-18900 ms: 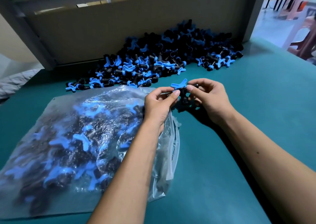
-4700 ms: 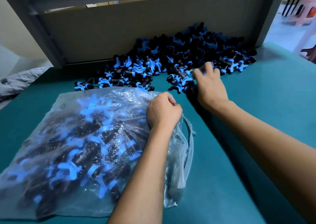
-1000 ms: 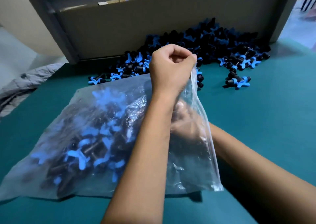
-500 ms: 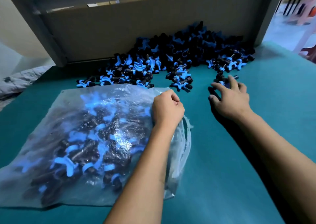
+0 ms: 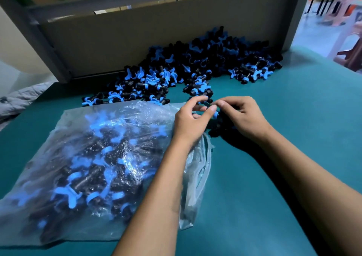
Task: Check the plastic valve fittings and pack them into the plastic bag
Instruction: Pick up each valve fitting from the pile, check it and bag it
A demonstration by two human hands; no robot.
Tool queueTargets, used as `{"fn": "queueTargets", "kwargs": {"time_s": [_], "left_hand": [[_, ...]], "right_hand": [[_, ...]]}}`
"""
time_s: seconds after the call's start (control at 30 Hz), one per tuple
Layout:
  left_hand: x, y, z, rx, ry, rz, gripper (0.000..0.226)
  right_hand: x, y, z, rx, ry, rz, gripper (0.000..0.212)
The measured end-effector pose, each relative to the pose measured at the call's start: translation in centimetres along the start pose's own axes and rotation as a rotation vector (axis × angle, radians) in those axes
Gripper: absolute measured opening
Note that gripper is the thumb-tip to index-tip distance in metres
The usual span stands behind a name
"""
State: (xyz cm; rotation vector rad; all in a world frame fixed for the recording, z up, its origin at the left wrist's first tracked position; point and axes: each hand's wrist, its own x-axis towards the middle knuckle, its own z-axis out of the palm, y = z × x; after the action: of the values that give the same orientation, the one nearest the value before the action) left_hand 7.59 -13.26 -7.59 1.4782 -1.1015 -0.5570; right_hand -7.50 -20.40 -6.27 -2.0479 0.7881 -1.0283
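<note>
A clear plastic bag (image 5: pixel 94 163), holding several black valve fittings with blue handles, lies flat on the left of the teal table (image 5: pixel 274 177). Its mouth faces right, under my left forearm. A big pile of loose fittings (image 5: pixel 188 67) lies at the back against a grey board. Just right of the bag's top corner, my left hand (image 5: pixel 191 121) and my right hand (image 5: pixel 242 116) meet and together pinch a black and blue fitting (image 5: pixel 215 115). My fingers hide most of it. More dark fittings sit under my right palm.
A grey board (image 5: pixel 156 34) with a metal frame stands behind the pile. A small cluster of fittings (image 5: pixel 198 90) lies just beyond my hands. Grey cloth (image 5: pixel 21 99) lies off the table's left edge. Plastic stools (image 5: pixel 344 24) stand on the floor at the far right.
My right hand has drawn back from the pile to the left with fittings. My left hand has left the bag's corner and now joins it on a fitting.
</note>
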Motion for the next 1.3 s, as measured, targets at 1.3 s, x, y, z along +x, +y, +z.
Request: {"fn": "queueTargets", "kwargs": {"time_s": [1.3], "left_hand": [[0.4, -0.2, -0.6, -0.540, -0.018, -0.358, 0.017]], "right_hand": [[0.1, 1.6, 0.1, 0.478, 0.038, 0.218, 0.017]]}}
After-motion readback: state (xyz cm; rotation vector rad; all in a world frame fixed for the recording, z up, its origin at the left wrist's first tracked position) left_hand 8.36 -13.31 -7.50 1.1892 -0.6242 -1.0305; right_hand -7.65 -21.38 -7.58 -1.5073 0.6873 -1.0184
